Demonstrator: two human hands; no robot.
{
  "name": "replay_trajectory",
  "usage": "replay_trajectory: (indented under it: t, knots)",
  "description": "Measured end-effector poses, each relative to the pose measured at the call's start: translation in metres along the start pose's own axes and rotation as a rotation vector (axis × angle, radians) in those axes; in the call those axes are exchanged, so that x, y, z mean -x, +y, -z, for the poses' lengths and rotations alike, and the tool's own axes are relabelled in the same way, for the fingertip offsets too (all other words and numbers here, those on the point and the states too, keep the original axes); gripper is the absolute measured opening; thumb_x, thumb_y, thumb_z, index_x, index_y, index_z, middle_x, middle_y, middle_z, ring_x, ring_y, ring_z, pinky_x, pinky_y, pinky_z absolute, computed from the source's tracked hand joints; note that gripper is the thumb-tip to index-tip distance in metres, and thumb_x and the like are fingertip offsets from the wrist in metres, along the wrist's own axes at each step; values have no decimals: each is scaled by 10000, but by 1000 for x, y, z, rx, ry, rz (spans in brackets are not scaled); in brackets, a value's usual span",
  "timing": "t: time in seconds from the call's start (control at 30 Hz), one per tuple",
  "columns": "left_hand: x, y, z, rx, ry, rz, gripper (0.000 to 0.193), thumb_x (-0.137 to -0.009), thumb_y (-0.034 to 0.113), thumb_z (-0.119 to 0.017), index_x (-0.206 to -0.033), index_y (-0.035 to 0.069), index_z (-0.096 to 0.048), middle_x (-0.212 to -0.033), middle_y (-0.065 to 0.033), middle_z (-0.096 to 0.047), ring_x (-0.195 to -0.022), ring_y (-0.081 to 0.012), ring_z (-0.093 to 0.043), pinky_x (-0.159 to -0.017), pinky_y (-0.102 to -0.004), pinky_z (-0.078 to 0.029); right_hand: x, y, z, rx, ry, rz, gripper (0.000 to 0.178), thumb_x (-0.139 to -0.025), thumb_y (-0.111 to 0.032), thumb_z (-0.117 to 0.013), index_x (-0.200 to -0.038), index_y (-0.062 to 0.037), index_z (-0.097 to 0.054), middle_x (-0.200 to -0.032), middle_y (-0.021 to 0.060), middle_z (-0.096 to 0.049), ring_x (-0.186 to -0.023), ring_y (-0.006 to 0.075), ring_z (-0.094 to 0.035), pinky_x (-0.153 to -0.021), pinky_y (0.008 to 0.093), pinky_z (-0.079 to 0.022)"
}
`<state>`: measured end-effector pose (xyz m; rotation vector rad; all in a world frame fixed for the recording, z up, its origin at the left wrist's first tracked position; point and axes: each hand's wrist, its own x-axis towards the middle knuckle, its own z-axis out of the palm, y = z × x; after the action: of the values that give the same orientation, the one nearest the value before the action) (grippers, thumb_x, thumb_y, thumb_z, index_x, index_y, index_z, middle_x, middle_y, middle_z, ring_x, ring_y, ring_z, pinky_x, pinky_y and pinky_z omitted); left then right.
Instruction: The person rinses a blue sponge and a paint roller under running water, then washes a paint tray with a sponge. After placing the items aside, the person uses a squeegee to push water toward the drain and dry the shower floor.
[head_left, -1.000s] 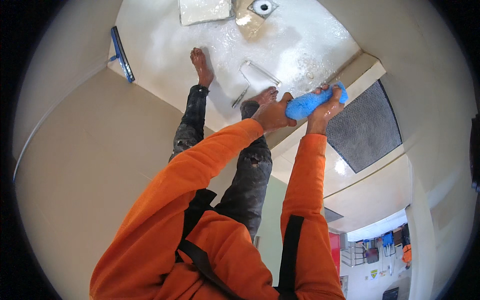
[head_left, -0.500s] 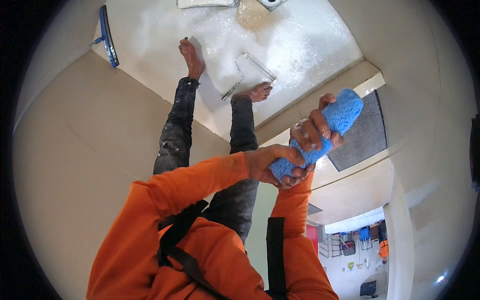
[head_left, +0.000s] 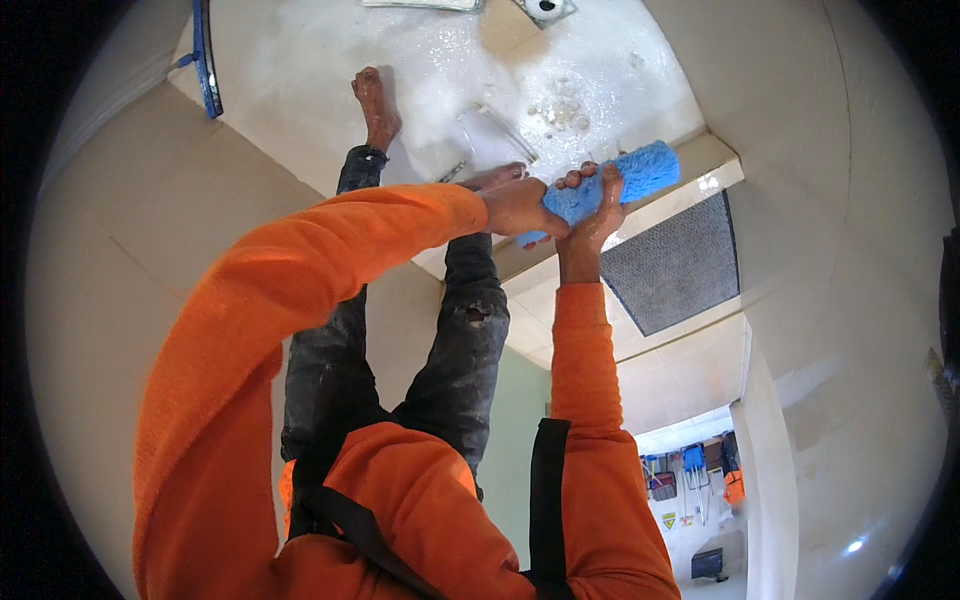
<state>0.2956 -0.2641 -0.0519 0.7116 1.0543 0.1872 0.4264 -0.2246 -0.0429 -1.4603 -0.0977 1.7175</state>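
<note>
Both hands grip a fluffy blue paint roller sleeve (head_left: 645, 168), held out ahead of me and slanting up to the right. My left hand (head_left: 522, 208) is closed round its lower left end and covers much of it. Close beside it, my right hand (head_left: 598, 212) wraps the middle of the sleeve, thumb on the near side. The sleeve's right end sticks out past the fingers. On the wet white floor below lies a bent metal roller frame (head_left: 512, 136), without a sleeve on it.
My bare feet stand on the wet floor (head_left: 300, 80). A blue squeegee (head_left: 207, 60) leans at the left wall. Beyond a raised ledge (head_left: 722, 165) on the right lies a grey mat (head_left: 680, 265). A round white fixture (head_left: 545, 8) is at the far edge.
Both hands and the sleeve have moved away from me and slightly left. The left hand has twisted over the sleeve, and the right grip has changed. Drops and splashes now show on the floor.
</note>
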Motion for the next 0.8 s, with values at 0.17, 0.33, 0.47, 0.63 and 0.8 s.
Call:
replay_trajectory:
  t: [0.17,0.33,0.47,0.63,0.8]
  knots:
    - [-20,-6,15,-174,81,25,570,-655,350,-781,-1061,-17,-622,-857,-183,-705,-805,-278,-711,-717,-390,-550,-15,28,-3,137,229,193,231,-887,-164,-659,-1024,-59,-506,-795,88,-566,-640,222,-585,-563,380,-531]
    - [-37,-13,-8,-547,235,132,715,-770,356,-716,-1318,2,-425,-1089,-249,-668,-1027,-401,-657,-901,-495,-515,-42,59,51,514,405,375,550,-887,-180,-666,-1304,15,-364,-1053,188,-574,-907,312,-610,-787,417,-520]
    - [-52,-78,-55,-672,591,-92,566,-866,224,-633,-1331,5,-393,-1310,-210,-572,-1105,-400,-622,-912,-474,-522,-21,75,50,745,589,341,797,-780,-158,-792,-1358,45,-281,-1234,221,-502,-1123,362,-527,-1009,456,-423]
    - [-54,-63,-78,-356,265,357,724,-834,202,-672,-1409,33,-264,-1319,-265,-529,-1231,-397,-535,-996,-439,-470,-23,92,83,1028,632,283,925,-704,-152,-819,-1396,22,-230,-1255,268,-498,-1164,415,-537,-1004,479,-435]
    - [-52,-102,-102,-295,56,-161,1231,-576,144,-872,-1505,61,-67,-1428,-247,-313,-1397,-347,-334,-1127,-409,-330,-42,51,148,1133,398,194,831,-733,-76,-737,-1380,19,-224,-1244,260,-506,-1148,399,-550,-995,468,-442]
